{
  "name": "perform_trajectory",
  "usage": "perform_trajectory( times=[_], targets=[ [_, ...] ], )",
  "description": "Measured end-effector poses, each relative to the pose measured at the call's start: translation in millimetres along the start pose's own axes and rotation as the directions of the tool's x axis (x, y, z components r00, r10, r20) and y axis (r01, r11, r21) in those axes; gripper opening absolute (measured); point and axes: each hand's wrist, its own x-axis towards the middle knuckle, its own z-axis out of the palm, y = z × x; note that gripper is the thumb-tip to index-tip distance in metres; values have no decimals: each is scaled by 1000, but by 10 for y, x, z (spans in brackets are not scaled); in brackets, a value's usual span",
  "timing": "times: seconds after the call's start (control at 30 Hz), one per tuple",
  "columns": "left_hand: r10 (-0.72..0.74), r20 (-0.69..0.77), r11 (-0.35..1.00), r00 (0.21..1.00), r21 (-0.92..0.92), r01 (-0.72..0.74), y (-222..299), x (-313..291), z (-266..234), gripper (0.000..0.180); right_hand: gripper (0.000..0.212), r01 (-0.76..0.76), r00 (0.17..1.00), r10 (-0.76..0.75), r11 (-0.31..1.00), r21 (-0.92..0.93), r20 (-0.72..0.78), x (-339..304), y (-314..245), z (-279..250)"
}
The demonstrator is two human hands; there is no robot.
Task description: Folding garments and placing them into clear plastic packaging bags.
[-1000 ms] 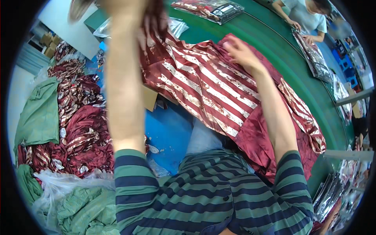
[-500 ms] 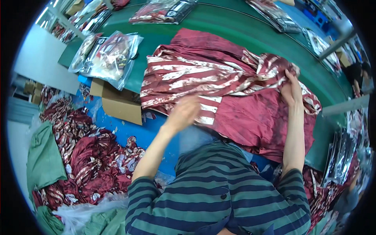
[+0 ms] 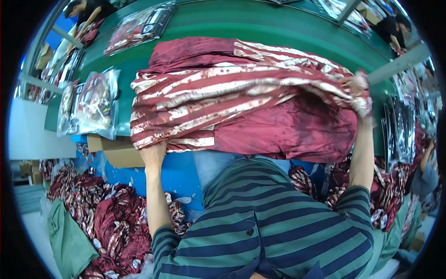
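Note:
A dark red garment (image 3: 278,132) with red and white stripes lies spread over the green work surface before me. Its striped part is stretched across the top, and plain mottled red cloth shows below it. My left hand (image 3: 152,152) grips the striped cloth at the lower left corner, with its fingertips tucked under the fabric. At the far right end, my right hand (image 3: 364,114) holds a bunched part of the stripes; motion blurs it and cloth covers most of its fingers. Between the two hands the striped cloth is lifted into a loose fold.
Clear bags of folded clothing (image 3: 95,104) rest at the left of the green surface (image 3: 204,21), and another bagged garment (image 3: 139,28) lies farther back. An open cardboard box (image 3: 123,153) stands below the left edge. Heaped cloth (image 3: 116,214) covers the floor. Other people work at the far corners.
My left hand has moved left and taken hold of the cloth's corner. My right hand has shifted right, pulling the bunched stripes out flatter. The view has turned somewhat.

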Motion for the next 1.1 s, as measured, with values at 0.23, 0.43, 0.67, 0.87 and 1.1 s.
perform_trajectory(
  times=[0.23, 0.43, 0.67, 0.87, 1.1],
  targets=[
    [-206, 388, 837, 898, -407, 367, -16, -22, -181, 40, 55, -434, 579, 590, 808, 399, -563, -1024, -375, 469],
    [-232, 653, -41, 721, -747, 664, 260, 338, -506, 39, 62, -413, 876, 38, 572, -708, -480, -792, -640, 1362],
    [-184, 653, -788, 734, -545, 287, -101, 197, -212, 33, 48, -866, 454, 521, 449, -221, -723, -125, -141, 1093],
    [-359, 685, -721, 634, -635, 278, -305, -84, -350, 26, 32, -773, 477, 112, 524, -357, -872, -395, -160, 477],
    [-331, 778, -788, 534, -539, 298, -265, -188, -474, 29, 33, -825, 565, -1, 30, -565, -825, -337, -235, 888]
  ],
)
